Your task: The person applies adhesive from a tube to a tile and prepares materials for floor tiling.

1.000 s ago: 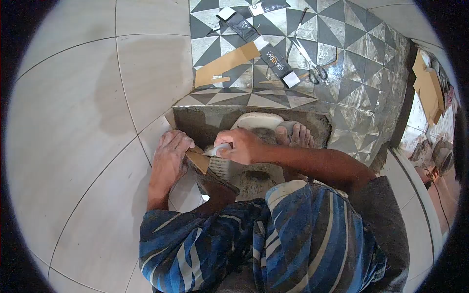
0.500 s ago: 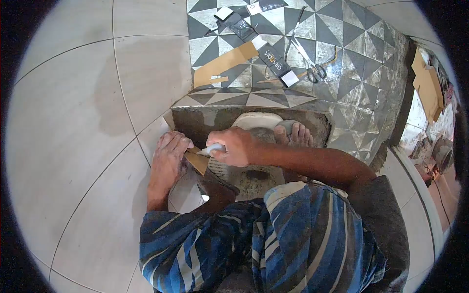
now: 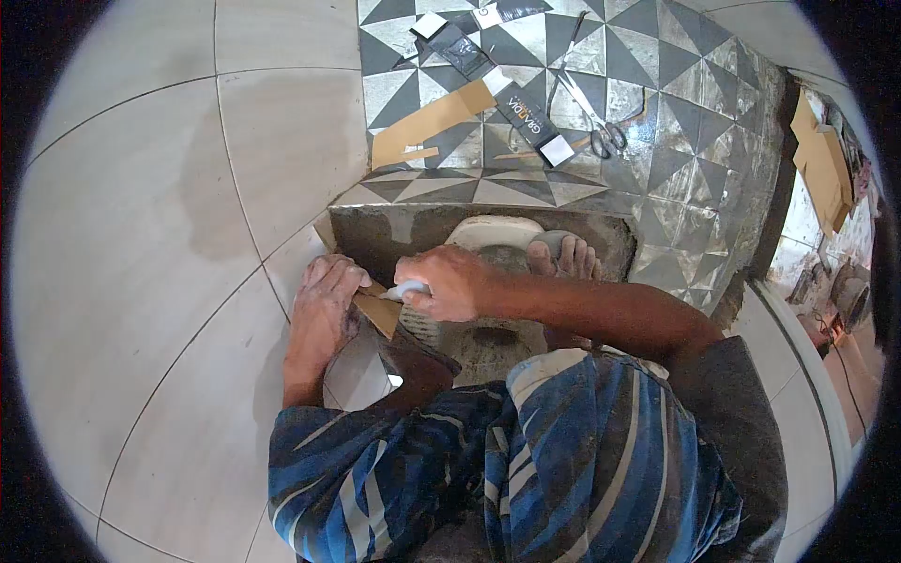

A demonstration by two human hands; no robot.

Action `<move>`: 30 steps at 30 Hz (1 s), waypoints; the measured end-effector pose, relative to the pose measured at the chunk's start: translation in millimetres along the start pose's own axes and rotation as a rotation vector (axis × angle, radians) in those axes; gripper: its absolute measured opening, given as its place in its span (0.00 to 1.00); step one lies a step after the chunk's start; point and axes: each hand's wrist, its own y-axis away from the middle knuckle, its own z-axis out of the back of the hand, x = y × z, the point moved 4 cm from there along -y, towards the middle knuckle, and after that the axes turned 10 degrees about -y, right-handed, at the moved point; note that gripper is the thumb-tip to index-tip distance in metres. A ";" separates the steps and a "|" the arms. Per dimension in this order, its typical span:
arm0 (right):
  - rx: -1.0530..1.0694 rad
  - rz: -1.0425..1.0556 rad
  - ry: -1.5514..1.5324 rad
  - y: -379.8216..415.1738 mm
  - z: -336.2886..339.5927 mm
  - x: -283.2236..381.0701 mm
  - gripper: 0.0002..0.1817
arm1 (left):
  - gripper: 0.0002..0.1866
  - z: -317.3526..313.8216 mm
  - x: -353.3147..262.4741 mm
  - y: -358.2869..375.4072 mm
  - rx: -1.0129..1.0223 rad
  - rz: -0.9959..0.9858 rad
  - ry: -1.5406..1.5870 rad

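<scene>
My right hand (image 3: pixel 449 283) is closed round a small white tool (image 3: pixel 411 288), whose narrow tip points left at a piece of brown cardboard (image 3: pixel 379 315). The cardboard lies against the wall side, above my left knee. My left hand (image 3: pixel 328 286) is wrapped over the cardboard's upper left end, its fingers bent together. The tool's tip is close to the cardboard; whether it touches cannot be made out. Part of the cardboard is hidden under my left hand.
Scissors (image 3: pixel 589 113), a larger cardboard strip (image 3: pixel 432 122) and black printed box pieces (image 3: pixel 527 120) lie on the patterned tiles. Below the tiled step, a white toilet pan (image 3: pixel 493 232) sits beside my bare foot (image 3: pixel 566 258). More cardboard (image 3: pixel 821 164) is at the far right.
</scene>
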 end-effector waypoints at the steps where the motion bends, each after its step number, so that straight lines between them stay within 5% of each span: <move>1: -0.001 0.000 -0.001 -0.3 -0.8 -1.8 0.14 | 0.20 -0.2 -0.1 0.2 -0.014 -0.007 -0.007; 30: 0.103 0.083 0.108 -16.7 8.6 13.0 0.11 | 0.23 -5.0 2.0 -0.2 -0.009 -0.007 -0.006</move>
